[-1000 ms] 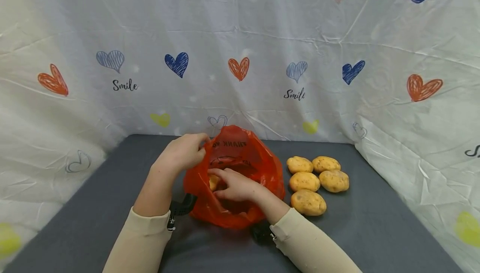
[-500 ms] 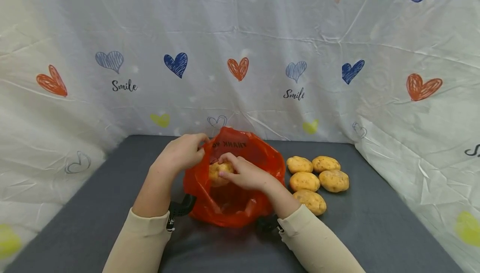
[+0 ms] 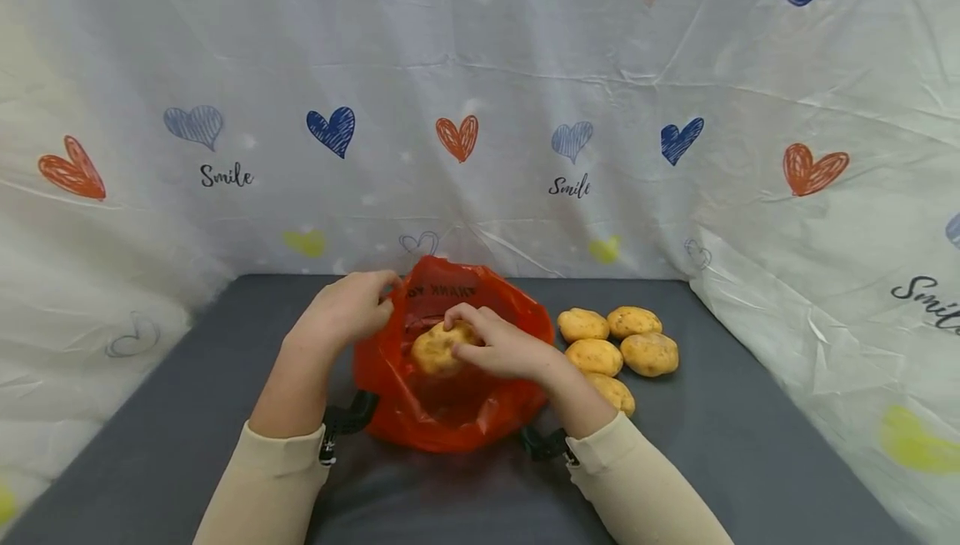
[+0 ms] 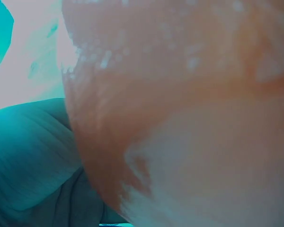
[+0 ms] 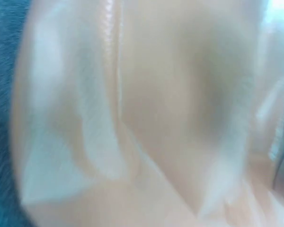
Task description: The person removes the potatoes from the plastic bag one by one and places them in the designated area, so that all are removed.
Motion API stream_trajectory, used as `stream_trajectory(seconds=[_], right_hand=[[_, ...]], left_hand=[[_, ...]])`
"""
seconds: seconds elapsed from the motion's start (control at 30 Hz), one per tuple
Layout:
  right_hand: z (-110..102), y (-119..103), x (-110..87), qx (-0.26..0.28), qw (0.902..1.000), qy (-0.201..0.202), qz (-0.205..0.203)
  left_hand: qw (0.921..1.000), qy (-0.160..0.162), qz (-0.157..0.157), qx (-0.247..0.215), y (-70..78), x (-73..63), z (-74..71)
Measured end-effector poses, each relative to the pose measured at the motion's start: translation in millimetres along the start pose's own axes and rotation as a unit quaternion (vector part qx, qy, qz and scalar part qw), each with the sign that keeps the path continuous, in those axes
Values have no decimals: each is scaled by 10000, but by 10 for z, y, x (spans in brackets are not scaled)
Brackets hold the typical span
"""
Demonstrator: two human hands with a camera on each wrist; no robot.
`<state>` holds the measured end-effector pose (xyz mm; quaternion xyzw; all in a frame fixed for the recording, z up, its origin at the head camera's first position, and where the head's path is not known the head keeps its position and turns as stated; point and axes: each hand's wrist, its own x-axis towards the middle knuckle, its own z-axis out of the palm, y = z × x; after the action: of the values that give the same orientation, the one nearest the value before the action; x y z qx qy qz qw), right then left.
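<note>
A red plastic bag (image 3: 457, 435) stands on the dark table with its mouth held wide, printed letters showing on its inner back wall. My left hand (image 3: 347, 308) pinches the bag's left rim. Inside the mouth, my right hand (image 3: 504, 347) grips a yellow potato (image 3: 435, 351) between thumb and fingers. Close up in the left wrist view, the bag (image 4: 180, 118) takes up most of the picture, beside part of my left hand (image 4: 28, 156). The right wrist view is nearly filled by the blurred bag wall (image 5: 146, 94), which hides the potato there.
Several loose potatoes (image 3: 650, 354) lie grouped on the table (image 3: 720, 462) just right of the bag; my right forearm partly covers the nearest one. A white curtain (image 3: 517, 112) printed with hearts hangs behind the table and along its sides.
My right hand has come up from deeper in the bag, bringing the potato up to the mouth. My left hand keeps its hold on the rim. The head view has turned slightly right.
</note>
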<state>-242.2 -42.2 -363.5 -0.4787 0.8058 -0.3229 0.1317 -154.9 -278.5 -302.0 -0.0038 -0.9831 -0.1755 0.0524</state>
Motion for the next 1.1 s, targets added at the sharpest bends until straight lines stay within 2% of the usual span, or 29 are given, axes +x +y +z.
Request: stream_trajectory(seconds=[0.27,0.4,0.6,0.8,0.97,1.1], right_hand=[[-118,45,-276,137,9980,538,-288],[-191,72,-423,319,9973,518,-412],[-382,56,-537,629,9964,357,-449],[-608,89,-704,753,9968,146,-230],[-804,137,-860,845,9963,157,-55],[-947,187,-984,1006,9946,114,237]], left_hand=[[10000,16,69,65,17,23,7],[9999,-60,51,116,-7,16,31],[9997,11,184,145,-49,17,47],[9998,5,174,135,-60,-4,24],[9998,-31,165,87,-41,6,28],[9998,-66,173,81,-20,16,41]])
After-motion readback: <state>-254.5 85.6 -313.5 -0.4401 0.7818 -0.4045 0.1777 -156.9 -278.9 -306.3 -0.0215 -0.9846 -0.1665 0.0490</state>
